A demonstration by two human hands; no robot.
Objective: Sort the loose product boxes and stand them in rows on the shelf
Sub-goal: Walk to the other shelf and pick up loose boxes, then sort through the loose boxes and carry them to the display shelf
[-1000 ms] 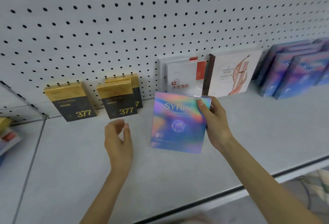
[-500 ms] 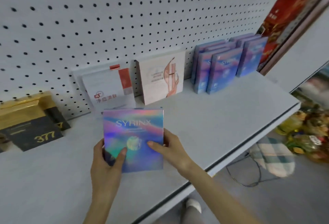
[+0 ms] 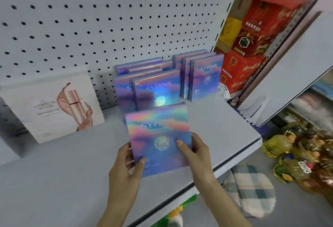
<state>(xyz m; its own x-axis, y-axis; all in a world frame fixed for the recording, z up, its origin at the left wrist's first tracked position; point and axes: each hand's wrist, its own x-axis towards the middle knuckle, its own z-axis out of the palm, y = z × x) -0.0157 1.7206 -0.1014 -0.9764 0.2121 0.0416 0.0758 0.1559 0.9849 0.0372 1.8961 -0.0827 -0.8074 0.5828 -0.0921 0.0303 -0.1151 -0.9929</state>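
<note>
Left hand (image 3: 124, 169) and right hand (image 3: 196, 154) each pinch in their grip a holographic box (image 3: 158, 136), centre frame above the shelf (image 3: 63, 172); "SYRINX" reads on matching boxes (image 3: 156, 91) standing behind it.

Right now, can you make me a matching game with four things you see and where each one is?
Things: 1 nearest shiny box; 2 white box; 3 red boxes; 4 checked cloth.
Places: A on the floor; B held by left hand and right hand; C stacked at far right; D standing on the shelf, left side.
Pairs: 1-B, 2-D, 3-C, 4-A.
</note>
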